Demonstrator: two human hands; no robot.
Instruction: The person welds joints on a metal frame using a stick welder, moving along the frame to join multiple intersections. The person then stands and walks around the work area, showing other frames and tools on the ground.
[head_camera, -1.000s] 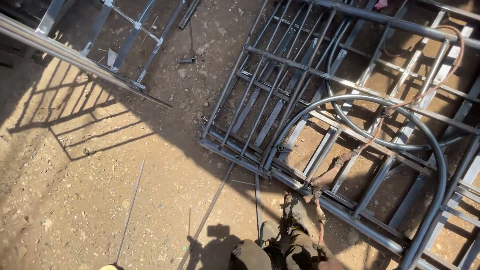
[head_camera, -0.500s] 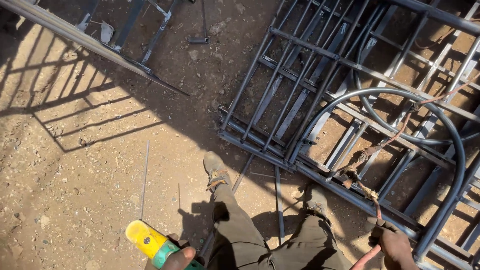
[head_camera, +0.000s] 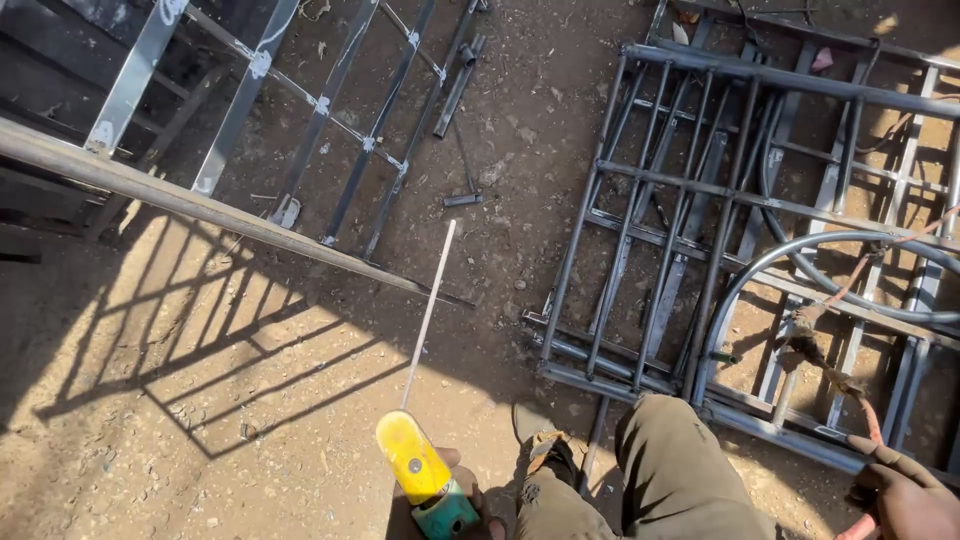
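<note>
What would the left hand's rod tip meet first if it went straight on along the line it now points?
The left hand holds a yellow holder whose thin rod points up the picture. Straight on lies a small hammer on the dirt; depth is unclear, so the rod may pass above it.

Bare dirt (head_camera: 200, 420) beside metal grate (head_camera: 700, 250)

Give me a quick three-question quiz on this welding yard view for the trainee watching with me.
1. True or false: the left hand holds a yellow and green electrode holder with a rod clamped in it.
2. The right hand holds: A) a hammer, B) a cable, C) nothing.
3. Fill in: the rod's tip points toward a small ____ lying on the dirt.

Key: 1 true. 2 B. 3 hammer.
</note>
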